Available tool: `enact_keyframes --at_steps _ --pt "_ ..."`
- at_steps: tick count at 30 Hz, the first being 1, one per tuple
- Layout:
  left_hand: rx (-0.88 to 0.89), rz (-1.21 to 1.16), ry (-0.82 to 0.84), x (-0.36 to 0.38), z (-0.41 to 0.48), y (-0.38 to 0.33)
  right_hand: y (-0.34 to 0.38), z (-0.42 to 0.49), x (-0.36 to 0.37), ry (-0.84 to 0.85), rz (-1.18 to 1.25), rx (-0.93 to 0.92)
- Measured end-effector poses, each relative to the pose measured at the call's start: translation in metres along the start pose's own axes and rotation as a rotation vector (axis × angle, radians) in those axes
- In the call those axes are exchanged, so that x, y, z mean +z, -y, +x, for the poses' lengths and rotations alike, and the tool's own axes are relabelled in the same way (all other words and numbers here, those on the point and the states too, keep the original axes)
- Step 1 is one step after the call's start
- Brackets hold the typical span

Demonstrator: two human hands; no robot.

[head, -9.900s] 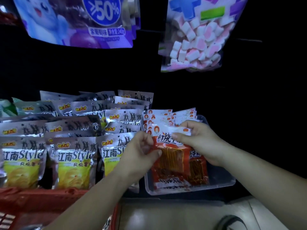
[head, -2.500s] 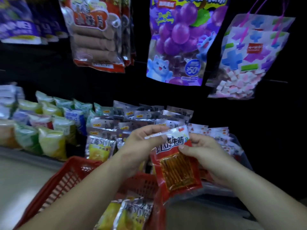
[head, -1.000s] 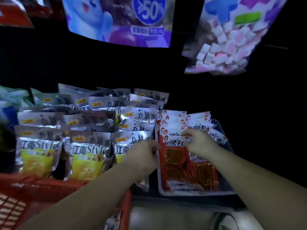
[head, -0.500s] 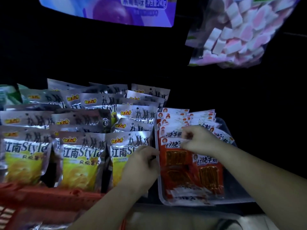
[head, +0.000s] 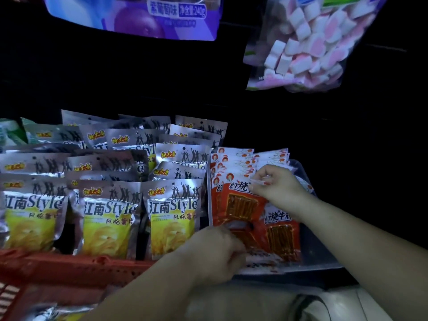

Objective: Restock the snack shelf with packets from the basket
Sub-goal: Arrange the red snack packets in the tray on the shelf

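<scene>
**A:** so where's the red packet right now?

**B:** In the clear plastic tray, at the front of the left stack, standing tilted back against the others. It's a flat glossy pouch with a white top strip and a see-through window showing thin orange-brown sticks.

**A:** and the hands?

**B:** The right hand has its fingers pinched tight on the crinkly white top edge. The left hand is curled up at the packet's bottom edge, but it's dim and blurry there, so I can't tell if those fingers actually hold it.

**A:** what's around it?

**B:** Just left of the tray there are rows of shiny silver foil chip packets with yellow fronts, puffy and overlapping. A red basket with a perforated plastic rim sits below them. Up top hangs a clear bag of pink-and-white marshmallow cubes.
</scene>
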State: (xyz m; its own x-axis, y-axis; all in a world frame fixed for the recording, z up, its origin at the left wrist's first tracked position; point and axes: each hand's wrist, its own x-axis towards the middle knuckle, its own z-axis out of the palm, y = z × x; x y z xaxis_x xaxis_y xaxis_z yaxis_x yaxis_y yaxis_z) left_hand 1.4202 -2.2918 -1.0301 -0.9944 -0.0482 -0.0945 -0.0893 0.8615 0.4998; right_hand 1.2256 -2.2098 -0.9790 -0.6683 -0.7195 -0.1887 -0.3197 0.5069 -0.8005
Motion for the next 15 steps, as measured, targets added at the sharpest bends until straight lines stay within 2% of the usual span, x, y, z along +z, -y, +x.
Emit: enact_keyframes --at_steps 4,7,10,12,14,15 --pt "-0.01 0.082 -0.041 -0.002 -0.008 0.002 0.011 -0.011 -0.007 -0.088 0.101 0.0" --pt "-0.05 -0.056 -0.186 -0.009 -0.016 -0.003 0.015 -0.024 -0.009 -0.114 0.164 -0.001" --pt "-0.302 -0.319 -0.492 -0.024 -0.019 -0.006 0.021 -0.038 -0.015 -0.1 0.195 -0.004" --pt "-0.435 -0.657 -0.637 -0.04 -0.022 -0.012 0.032 -0.048 -0.019 -0.089 0.208 0.003" --pt "-0.406 -0.985 -0.623 -0.063 -0.026 -0.024 0.049 -0.06 -0.023 -0.084 0.238 0.015" --pt "-0.393 -1.059 -0.594 -0.074 -0.03 -0.031 0.059 -0.067 -0.023 -0.087 0.257 0.022"
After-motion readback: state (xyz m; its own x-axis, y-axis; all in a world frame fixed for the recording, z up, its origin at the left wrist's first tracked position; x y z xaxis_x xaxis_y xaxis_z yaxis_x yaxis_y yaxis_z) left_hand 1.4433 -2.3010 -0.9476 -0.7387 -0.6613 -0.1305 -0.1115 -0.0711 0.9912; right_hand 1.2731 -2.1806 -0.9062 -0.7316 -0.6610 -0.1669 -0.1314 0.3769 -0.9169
